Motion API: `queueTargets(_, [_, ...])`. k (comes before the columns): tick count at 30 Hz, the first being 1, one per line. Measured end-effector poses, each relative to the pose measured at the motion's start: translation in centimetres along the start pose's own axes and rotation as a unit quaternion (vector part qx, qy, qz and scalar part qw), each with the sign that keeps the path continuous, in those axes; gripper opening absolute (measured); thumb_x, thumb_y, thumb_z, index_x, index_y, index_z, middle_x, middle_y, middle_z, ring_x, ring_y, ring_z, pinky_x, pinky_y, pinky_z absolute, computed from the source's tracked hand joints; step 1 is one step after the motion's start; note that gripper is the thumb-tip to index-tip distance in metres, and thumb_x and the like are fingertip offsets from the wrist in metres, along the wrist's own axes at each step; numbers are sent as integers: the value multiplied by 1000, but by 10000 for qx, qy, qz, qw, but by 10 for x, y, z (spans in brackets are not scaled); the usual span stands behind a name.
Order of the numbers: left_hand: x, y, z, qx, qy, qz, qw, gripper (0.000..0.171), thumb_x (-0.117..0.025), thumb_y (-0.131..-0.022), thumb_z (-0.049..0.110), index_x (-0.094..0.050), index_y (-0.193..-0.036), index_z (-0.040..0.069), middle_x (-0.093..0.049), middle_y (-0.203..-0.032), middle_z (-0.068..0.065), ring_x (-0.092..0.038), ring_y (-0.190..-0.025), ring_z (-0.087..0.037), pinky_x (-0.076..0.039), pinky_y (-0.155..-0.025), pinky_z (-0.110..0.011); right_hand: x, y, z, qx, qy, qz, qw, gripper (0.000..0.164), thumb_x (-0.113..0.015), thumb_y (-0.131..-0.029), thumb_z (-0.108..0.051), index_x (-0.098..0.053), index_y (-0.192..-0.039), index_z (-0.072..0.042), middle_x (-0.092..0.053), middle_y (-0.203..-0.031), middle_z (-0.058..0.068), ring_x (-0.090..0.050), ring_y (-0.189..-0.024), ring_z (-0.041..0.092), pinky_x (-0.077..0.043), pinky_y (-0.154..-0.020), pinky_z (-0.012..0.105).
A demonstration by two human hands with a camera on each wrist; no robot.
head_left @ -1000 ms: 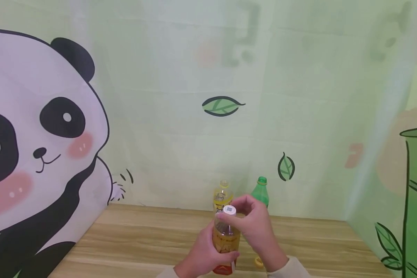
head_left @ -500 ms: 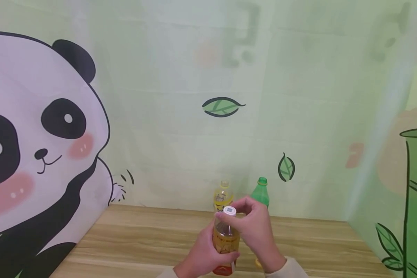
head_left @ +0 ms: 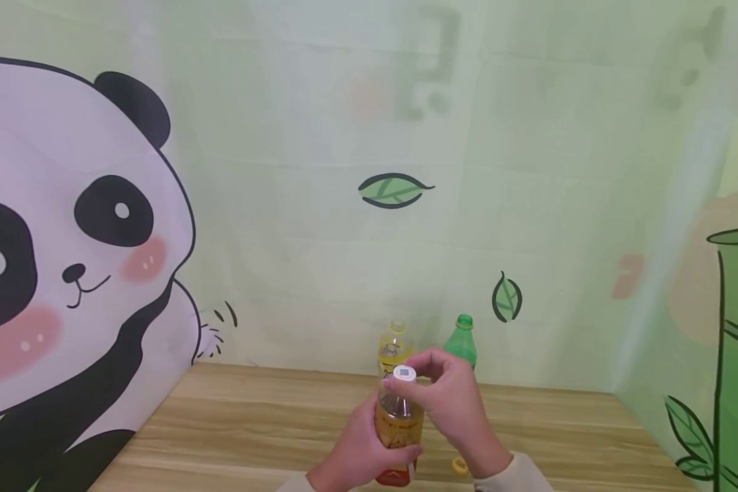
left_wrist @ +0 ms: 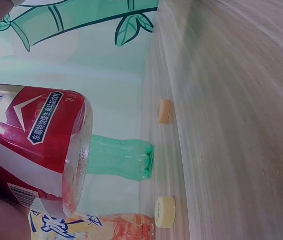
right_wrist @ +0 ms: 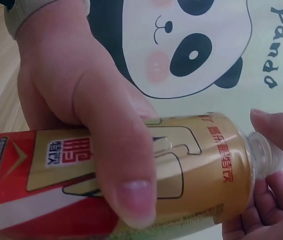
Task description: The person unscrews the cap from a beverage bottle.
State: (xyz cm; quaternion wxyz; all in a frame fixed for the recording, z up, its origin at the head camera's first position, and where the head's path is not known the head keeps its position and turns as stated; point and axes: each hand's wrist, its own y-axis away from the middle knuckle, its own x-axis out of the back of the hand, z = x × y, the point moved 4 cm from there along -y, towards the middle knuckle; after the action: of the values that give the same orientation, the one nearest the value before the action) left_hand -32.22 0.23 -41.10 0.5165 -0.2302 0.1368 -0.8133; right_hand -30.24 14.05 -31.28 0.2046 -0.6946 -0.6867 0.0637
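My left hand (head_left: 365, 447) grips the lower body of a plastic drink bottle (head_left: 400, 430) with a gold and red label. A white cap (head_left: 404, 373) with a small printed square sits at its top. Thumb and fingers of my right hand (head_left: 449, 400) pinch at this cap. In the right wrist view, the left thumb lies across the label (right_wrist: 201, 150), and the right hand's fingers surround the clear neck (right_wrist: 261, 155). The bottle's red base (left_wrist: 76, 155) hangs above the table in the left wrist view.
Behind the hands stand a green bottle (head_left: 461, 342) and a clear bottle with a yellow label (head_left: 395, 345), both uncapped. A yellow cap (left_wrist: 165, 212) and an orange-looking cap (left_wrist: 164, 111) lie on the wooden table (head_left: 252, 424). A panda-printed backdrop (head_left: 283, 273) encloses the table.
Both hands and the bottle stay almost in place, with only a slight shift. The yellow cap beside the right wrist shows more than half a second ago.
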Motion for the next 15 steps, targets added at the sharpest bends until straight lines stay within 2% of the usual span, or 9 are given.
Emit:
queueTargets(7, [0, 0, -2, 172, 34, -30, 9998, 64, -85, -83, 23, -51, -137, 22, -67, -116, -5, -69, -99, -15, -58, -88, -28, 1, -7, 4, -175, -326, -579, 9976, 34, -92, -71, -11, -71, -95, 1, -74, -93, 7, -69, -88, 19, -56, -83, 29])
queueTargets(15, [-1, 0, -3, 136, 131, -196, 9996, 65, -83, -84, 21, -49, -139, 23, -67, -119, -5, -69, -101, -14, -57, -90, -28, 7, -14, 7, 1, -385, -1504, 9879, 35, -87, -78, -10, -70, -105, 5, -76, -97, 2, -70, -91, 15, -56, -87, 30])
